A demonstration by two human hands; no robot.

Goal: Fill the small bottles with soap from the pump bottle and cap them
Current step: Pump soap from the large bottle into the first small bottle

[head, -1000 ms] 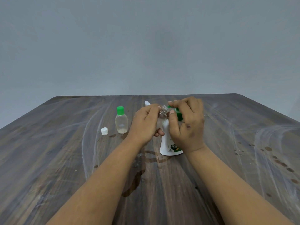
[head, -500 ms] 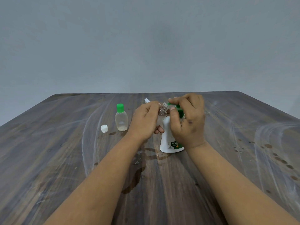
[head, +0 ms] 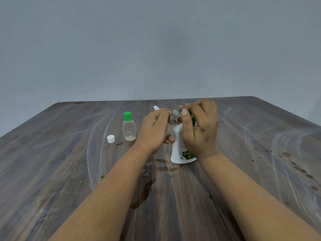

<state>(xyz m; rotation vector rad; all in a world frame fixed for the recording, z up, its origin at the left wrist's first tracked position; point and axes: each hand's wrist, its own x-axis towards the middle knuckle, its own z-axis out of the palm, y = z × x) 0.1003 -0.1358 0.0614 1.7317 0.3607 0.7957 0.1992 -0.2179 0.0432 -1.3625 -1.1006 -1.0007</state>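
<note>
Soap refill setup on the wood table

White plastic pump bottle [head: 179,145] with green pump top stands upright. A small clear uncapped bottle [head: 172,121] is tilted, mouth up against the pump. Another small clear bottle with green cap [head: 128,127] stands left, loose white screw cap [head: 111,138] just beside it.

- Soft, even, rather dim light; the grey wall [head: 156,46] is flat and shadowless.
- Faint pale sheen streaks the tabletop [head: 52,162]; no hard glare.
- Wide-angle bowing bends the tabletop's far edge and corners.
- Detail is slightly soft throughout.
</note>
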